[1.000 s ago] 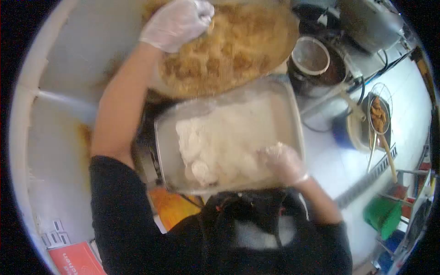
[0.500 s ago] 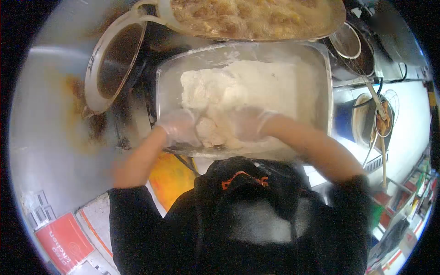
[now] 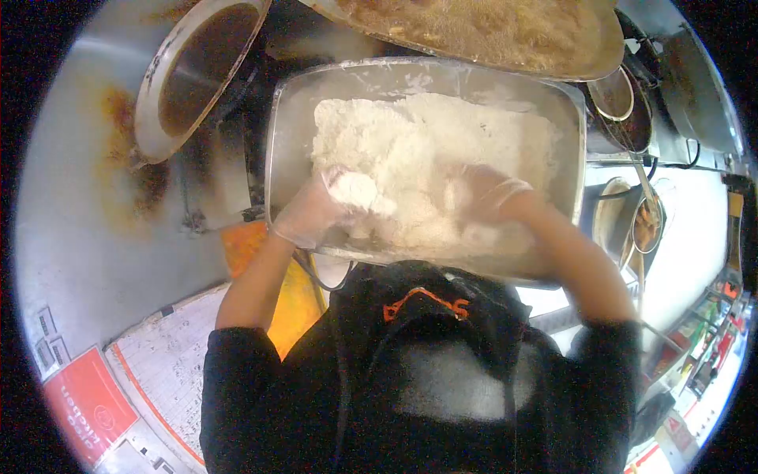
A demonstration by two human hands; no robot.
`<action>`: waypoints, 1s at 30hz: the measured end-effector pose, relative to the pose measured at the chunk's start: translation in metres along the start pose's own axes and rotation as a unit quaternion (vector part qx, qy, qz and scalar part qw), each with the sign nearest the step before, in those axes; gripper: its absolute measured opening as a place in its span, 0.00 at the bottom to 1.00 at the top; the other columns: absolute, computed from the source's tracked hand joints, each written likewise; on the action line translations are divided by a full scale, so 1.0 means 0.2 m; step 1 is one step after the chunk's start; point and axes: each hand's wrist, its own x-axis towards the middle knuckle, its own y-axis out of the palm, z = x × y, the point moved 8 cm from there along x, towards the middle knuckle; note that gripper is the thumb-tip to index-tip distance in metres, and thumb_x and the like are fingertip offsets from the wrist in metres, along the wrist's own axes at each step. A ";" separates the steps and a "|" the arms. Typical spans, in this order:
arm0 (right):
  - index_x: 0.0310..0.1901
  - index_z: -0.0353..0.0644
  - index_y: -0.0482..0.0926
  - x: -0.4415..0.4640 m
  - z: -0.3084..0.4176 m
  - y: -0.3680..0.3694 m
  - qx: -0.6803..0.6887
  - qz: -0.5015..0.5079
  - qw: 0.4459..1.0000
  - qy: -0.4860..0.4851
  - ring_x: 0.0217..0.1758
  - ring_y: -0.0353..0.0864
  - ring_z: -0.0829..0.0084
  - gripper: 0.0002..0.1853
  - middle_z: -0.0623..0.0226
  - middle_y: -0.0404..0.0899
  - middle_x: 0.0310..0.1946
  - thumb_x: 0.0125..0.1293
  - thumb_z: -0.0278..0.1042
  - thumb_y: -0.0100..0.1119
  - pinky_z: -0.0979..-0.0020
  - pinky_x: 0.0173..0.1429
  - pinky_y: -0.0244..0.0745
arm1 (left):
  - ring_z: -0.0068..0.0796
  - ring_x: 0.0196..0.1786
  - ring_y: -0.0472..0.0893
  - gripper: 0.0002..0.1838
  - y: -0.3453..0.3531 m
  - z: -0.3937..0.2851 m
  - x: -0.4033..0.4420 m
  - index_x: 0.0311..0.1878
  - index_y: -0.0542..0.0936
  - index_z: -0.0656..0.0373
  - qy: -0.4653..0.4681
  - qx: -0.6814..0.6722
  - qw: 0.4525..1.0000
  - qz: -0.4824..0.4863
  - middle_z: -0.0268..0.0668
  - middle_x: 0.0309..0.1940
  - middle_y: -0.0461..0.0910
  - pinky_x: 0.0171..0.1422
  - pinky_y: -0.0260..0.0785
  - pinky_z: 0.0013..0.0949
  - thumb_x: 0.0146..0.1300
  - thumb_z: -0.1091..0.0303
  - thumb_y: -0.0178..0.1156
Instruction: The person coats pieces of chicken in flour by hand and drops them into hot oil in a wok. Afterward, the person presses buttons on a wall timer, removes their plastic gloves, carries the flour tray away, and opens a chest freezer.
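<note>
A metal tub holds a wide bed of white flour, heaped toward its far left. My left hand, in a clear plastic glove, is closed around a flour-coated lump near the tub's left front. What lies under the coating is hidden. Blurred by motion, my gloved right hand is down at the flour in the right half, and its fingers cannot be made out. Between both hands lies loose, lumpy flour.
Behind the tub is a large pan of bubbling oil with food frying in it. An oval pan of dark liquid stands at the back left. Round strainers sit at the right, and an orange-yellow object is below the tub's left front corner.
My left hand has come up slightly and now has a white-coated lump in its fingers. My right hand has shifted to the right, away from the left. The whole view has tilted a little.
</note>
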 end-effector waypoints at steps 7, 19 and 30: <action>0.51 0.40 0.75 -0.04 -0.08 -0.23 0.147 -0.238 0.960 0.020 0.58 0.74 0.58 0.21 0.51 0.76 0.52 0.57 0.39 0.56 0.65 0.59 0.69 | 0.26 0.46 0.79 0.20 0.04 -0.12 0.07 0.48 0.76 0.58 -0.072 -0.303 0.950 -0.034 0.33 0.42 0.80 0.51 0.72 0.32 0.52 0.68 0.68; 0.48 0.40 0.78 -0.01 -0.13 -0.25 -0.125 -0.102 0.982 0.096 0.57 0.73 0.55 0.17 0.51 0.75 0.52 0.62 0.41 0.54 0.62 0.61 0.67 | 0.28 0.50 0.77 0.28 0.19 -0.18 0.23 0.54 0.72 0.59 0.014 -0.349 0.931 0.107 0.33 0.47 0.78 0.53 0.73 0.33 0.47 0.72 0.71; 0.52 0.45 0.76 0.13 -0.16 -0.06 0.219 -0.133 0.964 -0.067 0.56 0.73 0.55 0.18 0.52 0.73 0.55 0.66 0.42 0.47 0.62 0.59 0.68 | 0.19 0.40 0.76 0.17 0.34 -0.02 0.43 0.47 0.75 0.60 0.028 -0.062 0.996 0.063 0.32 0.39 0.79 0.42 0.72 0.27 0.55 0.72 0.65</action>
